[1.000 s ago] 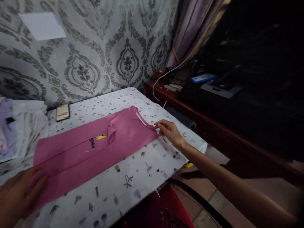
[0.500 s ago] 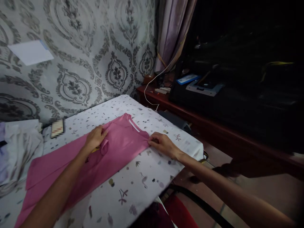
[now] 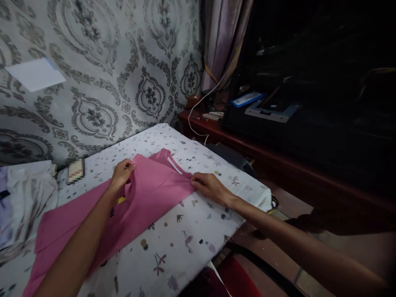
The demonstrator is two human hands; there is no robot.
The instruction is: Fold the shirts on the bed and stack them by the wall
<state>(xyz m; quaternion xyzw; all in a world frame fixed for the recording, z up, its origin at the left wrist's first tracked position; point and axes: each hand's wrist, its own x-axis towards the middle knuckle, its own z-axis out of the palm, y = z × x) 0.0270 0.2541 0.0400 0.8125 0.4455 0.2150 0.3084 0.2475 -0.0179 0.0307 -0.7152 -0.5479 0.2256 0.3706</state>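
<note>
- Shirt [image 3: 154,181]: pink, lying along printed sheet [image 3: 192,241], with collar [image 3: 175,165] toward desk [image 3: 269,165]; probably laid lengthwise for flat support throughout.
- Left hand [image 3: 121,172]: pinching raised cloth near the shirt's far edge, apparently lifting it clear of the layer beneath.
- Right hand [image 3: 210,187]: fingertips gripping the shoulder corner beside the collar, likely as anchor against the left hand's pull.
- White clothes [image 3: 31,189]: heaped beyond the shirt's hem, seemingly out of the way.
- Pixelated item [image 3: 76,170]: near the wall [image 3: 93,82]; identity unclear.
</note>
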